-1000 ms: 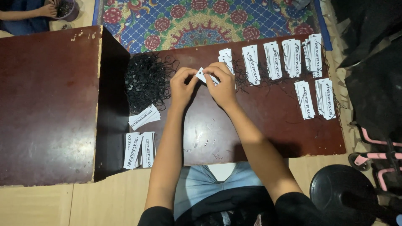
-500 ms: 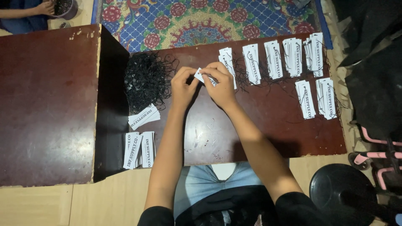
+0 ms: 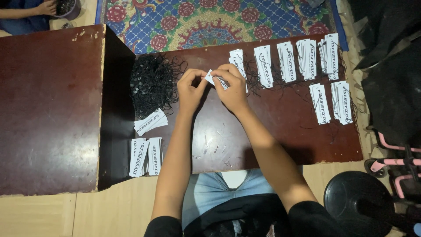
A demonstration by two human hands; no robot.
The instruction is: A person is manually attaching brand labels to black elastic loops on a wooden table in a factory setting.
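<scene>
dark table [image 3: 280, 145] | both hands pinch white tag [image 3: 215, 79] | black strings [image 3: 151, 83] left

Small white paper tag [image 3: 215, 79]: mostly covered by the fingers of the left hand [image 3: 191, 90] and right hand [image 3: 232, 90].
Black string on it: too fine to tell.
Another person's hand [image 3: 46, 6]: cut off by the top edge.
Round black base [image 3: 357, 204]: bottom edge clips it.

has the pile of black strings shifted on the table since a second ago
No. The pile of black strings lies as before against the table's left end, just above the loose white tags.
</scene>
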